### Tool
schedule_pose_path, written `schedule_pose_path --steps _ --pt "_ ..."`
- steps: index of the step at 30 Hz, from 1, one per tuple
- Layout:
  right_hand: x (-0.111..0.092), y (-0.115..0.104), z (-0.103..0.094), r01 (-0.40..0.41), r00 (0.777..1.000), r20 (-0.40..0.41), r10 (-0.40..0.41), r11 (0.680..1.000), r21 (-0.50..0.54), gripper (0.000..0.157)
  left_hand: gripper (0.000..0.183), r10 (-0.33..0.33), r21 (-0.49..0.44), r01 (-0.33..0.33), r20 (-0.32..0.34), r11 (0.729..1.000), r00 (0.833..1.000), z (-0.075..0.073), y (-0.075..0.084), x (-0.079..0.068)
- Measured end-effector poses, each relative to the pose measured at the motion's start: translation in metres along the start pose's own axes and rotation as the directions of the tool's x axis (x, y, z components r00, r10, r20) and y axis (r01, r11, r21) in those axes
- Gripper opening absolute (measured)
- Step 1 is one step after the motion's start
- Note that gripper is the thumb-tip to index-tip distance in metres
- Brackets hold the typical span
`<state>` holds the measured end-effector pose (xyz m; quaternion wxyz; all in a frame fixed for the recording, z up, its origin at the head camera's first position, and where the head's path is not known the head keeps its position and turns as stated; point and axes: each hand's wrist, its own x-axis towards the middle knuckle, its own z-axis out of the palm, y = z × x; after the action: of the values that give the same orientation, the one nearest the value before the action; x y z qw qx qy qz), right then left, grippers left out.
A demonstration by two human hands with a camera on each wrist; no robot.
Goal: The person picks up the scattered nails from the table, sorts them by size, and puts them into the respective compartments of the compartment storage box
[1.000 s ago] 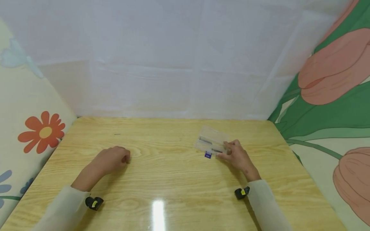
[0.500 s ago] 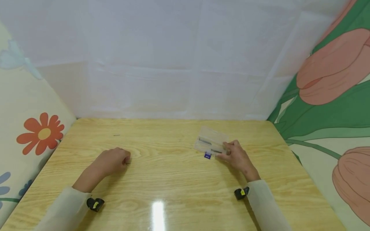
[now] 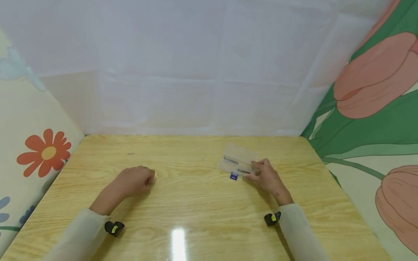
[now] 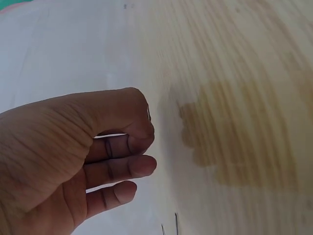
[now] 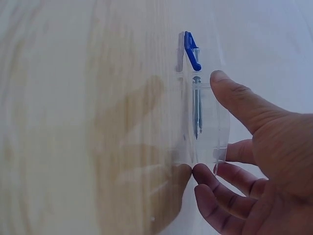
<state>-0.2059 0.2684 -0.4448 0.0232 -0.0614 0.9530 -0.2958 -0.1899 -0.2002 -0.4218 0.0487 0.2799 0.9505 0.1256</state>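
A clear plastic box (image 3: 240, 150) with a blue latch (image 3: 233, 176) sits at the table's right. Dark nails (image 3: 231, 160) lie in it. My right hand (image 3: 268, 178) holds its right end, with the thumb (image 5: 239, 98) along one side and fingertips at the lower corner. At the left, my left hand (image 3: 135, 180) is over the table, thumb bent to the index fingertip and the other fingers curled. I cannot tell whether something small is pinched there. Beyond it, a thin nail (image 3: 131, 153) lies on the table, also showing near the bottom of the left wrist view.
The wood-grain table (image 3: 192, 203) carries a bright light reflection near its front. A white sheet (image 3: 183, 72) hangs behind the back edge. Flower-printed panels (image 3: 369, 145) stand on both sides. Each wrist wears a small black device (image 3: 272, 218).
My left hand has moved slightly right over the table, fingers still drawn together. The right hand and the box have stayed in place.
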Motion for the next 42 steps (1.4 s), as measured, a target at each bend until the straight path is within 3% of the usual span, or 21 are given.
schedule_pose_path --steps 11,25,36,42 --pt "0.0 -0.003 -0.002 -0.001 1.0 -0.002 0.001 1.0 -0.004 0.075 0.03 0.084 -0.003 -0.084 -0.023 0.996 0.996 0.003 0.019 0.03" --pt "-0.001 -0.001 -0.002 0.004 1.0 -0.02 -0.004 1.0 -0.022 0.074 0.026 0.163 -0.02 -0.163 0.009 0.986 0.987 0.012 0.056 0.088" --pt "-0.001 -0.003 0.0 -0.016 1.0 -0.007 0.016 1.0 -0.014 0.075 0.028 0.238 0.01 -0.238 -0.01 0.971 0.971 0.022 0.082 0.127" --pt "-0.003 -0.003 -0.001 -0.004 1.0 -0.008 0.004 1.0 -0.01 0.074 0.024 0.243 -0.008 -0.243 -0.009 0.97 0.97 0.027 0.099 0.148"
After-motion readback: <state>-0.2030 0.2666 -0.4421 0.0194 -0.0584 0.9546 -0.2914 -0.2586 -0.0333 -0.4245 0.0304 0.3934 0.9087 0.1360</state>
